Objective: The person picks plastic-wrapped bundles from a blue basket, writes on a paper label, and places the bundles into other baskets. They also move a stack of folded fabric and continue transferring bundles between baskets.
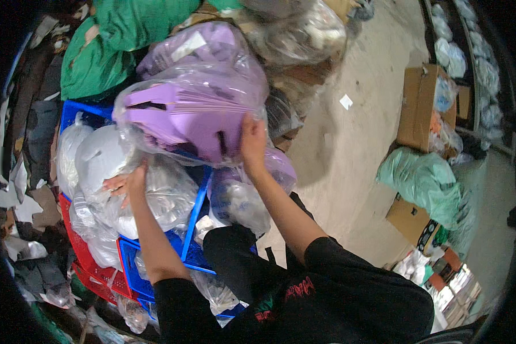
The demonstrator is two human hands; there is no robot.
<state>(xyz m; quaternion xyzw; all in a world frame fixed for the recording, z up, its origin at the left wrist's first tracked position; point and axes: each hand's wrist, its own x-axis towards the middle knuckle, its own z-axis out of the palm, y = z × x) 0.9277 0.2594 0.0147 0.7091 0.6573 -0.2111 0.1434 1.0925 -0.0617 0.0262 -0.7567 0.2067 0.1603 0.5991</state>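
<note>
A clear plastic bag of flat purple pieces [206,129] leans over the far end of a blue crate. My right hand [252,140] grips the bag's right side, its fingers partly lost against the plastic. Lower left, my left hand [126,182] lies with fingers spread on a clear bag of white pieces [100,155], which sits in the blue crate [196,212]. Another bag with purple and whitish contents [243,198] rests between the crate and my right forearm.
Green sacks [100,63] and a clear bag of pale pieces [301,34] stand at the back. Red crates [92,261] adjoin on the left, by dark scraps [43,132]. Rightward, across the concrete floor [364,63], are a cardboard box [417,109] and a light-green bag [421,180].
</note>
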